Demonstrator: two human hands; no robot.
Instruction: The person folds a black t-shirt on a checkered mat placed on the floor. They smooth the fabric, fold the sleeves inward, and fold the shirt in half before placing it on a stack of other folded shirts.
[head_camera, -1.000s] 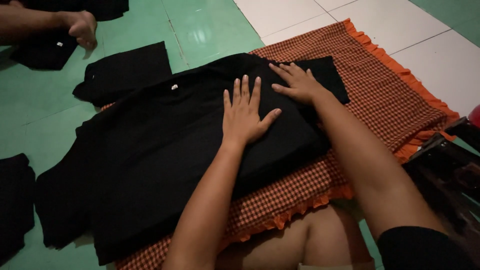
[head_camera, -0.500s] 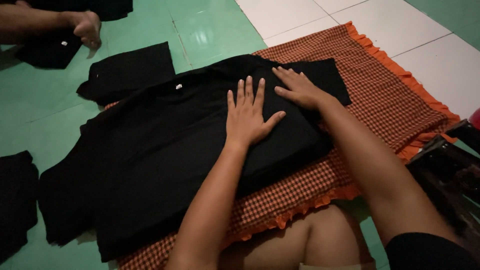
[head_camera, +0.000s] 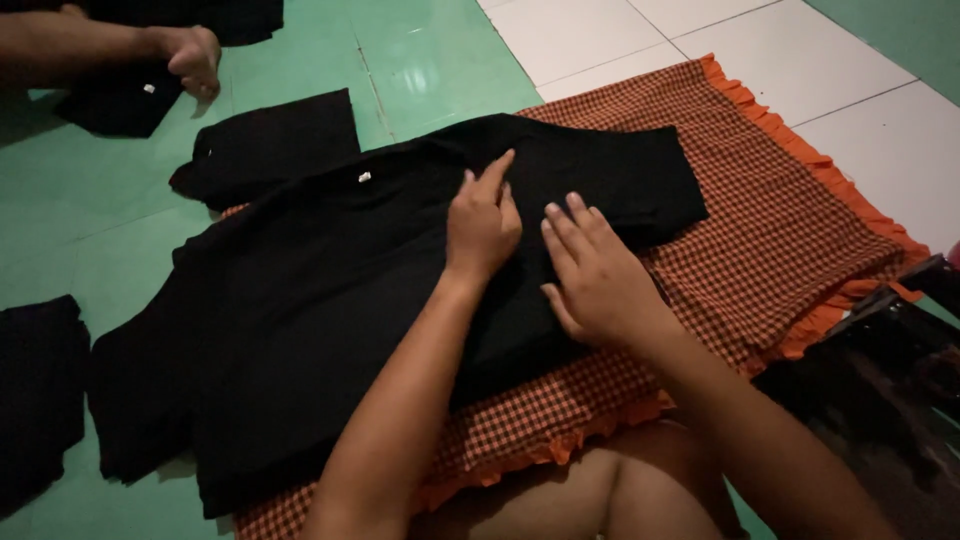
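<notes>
A black shirt lies spread flat over an orange checked cloth on the floor. My left hand rests on the middle of the shirt, fingers pointing away from me and slightly curled. My right hand lies flat on the shirt just to the right of it, fingers spread. Both hands press on the fabric and neither grips it. A small white tag shows near the shirt's collar.
Another person's hand at the top left touches a folded black garment. Another folded black piece lies beyond the shirt, and one more at the left edge. A dark object sits at the right. My knee is below.
Both hands have slid toward me and to the left across the shirt. My right hand has come in from the sleeve to beside my left hand.
</notes>
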